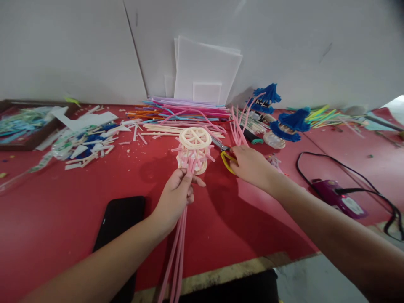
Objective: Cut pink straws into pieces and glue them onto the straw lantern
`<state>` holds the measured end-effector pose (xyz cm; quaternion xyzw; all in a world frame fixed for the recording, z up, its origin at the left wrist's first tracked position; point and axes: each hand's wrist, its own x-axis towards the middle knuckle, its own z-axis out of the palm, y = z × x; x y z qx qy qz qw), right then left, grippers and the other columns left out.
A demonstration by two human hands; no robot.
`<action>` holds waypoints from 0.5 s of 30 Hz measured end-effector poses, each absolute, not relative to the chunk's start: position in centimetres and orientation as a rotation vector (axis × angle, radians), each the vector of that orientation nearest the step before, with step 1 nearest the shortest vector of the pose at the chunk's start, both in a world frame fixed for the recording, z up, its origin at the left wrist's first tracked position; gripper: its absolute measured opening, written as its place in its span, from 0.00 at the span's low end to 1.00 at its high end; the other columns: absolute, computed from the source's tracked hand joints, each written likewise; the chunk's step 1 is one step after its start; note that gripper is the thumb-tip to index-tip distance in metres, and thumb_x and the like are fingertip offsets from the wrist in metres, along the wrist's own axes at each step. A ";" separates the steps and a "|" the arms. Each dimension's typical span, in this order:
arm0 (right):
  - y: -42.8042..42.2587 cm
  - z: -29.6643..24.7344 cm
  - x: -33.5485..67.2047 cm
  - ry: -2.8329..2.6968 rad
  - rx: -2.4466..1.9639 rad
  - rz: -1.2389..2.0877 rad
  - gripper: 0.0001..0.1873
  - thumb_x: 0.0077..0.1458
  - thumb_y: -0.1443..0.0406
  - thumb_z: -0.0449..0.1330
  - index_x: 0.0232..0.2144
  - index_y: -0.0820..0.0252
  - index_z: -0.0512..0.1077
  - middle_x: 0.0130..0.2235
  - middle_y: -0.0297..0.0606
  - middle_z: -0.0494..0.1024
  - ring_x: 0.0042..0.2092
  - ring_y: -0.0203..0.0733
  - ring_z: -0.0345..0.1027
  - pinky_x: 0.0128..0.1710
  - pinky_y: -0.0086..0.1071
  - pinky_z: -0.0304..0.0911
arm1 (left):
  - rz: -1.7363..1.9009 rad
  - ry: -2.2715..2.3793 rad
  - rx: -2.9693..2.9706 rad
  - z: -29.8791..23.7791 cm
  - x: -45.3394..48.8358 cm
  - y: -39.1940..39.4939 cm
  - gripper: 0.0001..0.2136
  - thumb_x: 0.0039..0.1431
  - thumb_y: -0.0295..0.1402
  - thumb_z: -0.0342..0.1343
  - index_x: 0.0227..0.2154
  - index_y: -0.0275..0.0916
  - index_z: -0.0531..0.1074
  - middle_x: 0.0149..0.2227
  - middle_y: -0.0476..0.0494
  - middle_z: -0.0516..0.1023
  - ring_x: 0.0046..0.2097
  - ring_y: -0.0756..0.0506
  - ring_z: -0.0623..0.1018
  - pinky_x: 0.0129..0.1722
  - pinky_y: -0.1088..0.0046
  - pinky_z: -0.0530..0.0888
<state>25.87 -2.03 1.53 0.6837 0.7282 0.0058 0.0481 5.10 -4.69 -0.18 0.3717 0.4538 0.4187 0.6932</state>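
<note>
My left hand (176,198) is closed round a bunch of pink straws (178,252) that trail down past the table edge. Their upper ends meet a small round cream and pink straw basket (194,149) standing on the red table (63,210). My right hand (249,164) reaches over the yellow-handled scissors (225,158) lying right of the basket, its fingers curled at the handles. Whether it grips them is hidden. More loose pink straws (238,126) stick up just behind that hand.
A black phone (120,219) lies near my left forearm. Cut straw scraps (91,141) litter the left; coloured straws (186,111) and white sheets (205,71) sit by the wall. Blue tassel pieces (290,122) and a purple glue gun (334,195) with black cable are on the right.
</note>
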 end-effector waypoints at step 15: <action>0.4 4.5 27.9 2.018 2.155 -0.237 0.17 0.54 0.56 0.55 0.25 0.63 0.75 0.27 0.47 0.78 0.31 0.49 0.74 0.25 0.32 0.58 | 0.966 1.032 0.812 -0.1 5.1 -4.6 0.07 0.63 0.28 0.48 0.29 0.38 0.60 0.23 0.50 0.74 0.19 0.57 0.57 0.16 0.85 0.54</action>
